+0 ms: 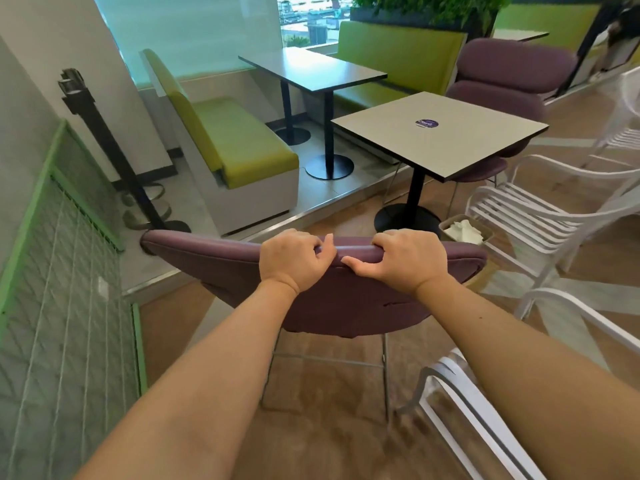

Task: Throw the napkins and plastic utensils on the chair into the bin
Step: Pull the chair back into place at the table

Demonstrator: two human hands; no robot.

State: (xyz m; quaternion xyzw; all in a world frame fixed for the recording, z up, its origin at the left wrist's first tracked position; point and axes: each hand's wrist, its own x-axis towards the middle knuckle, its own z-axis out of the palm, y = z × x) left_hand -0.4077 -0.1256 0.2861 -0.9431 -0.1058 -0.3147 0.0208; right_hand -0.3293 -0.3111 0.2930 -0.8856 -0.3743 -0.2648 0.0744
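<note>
Curling over the top edge of the purple chair (pixel 242 271), the fingers (pixel 323 242) of the left hand (pixel 291 259) and those of the right hand (pixel 405 259) grasp its padded backrest side by side, thumbs on the near face. Just beyond the chair, on the floor beside the square table (pixel 440 133), sits a small bin (pixel 486 230) holding white napkins (pixel 462 230). White slatted chairs (pixel 540 216) stand to the right.
</note>
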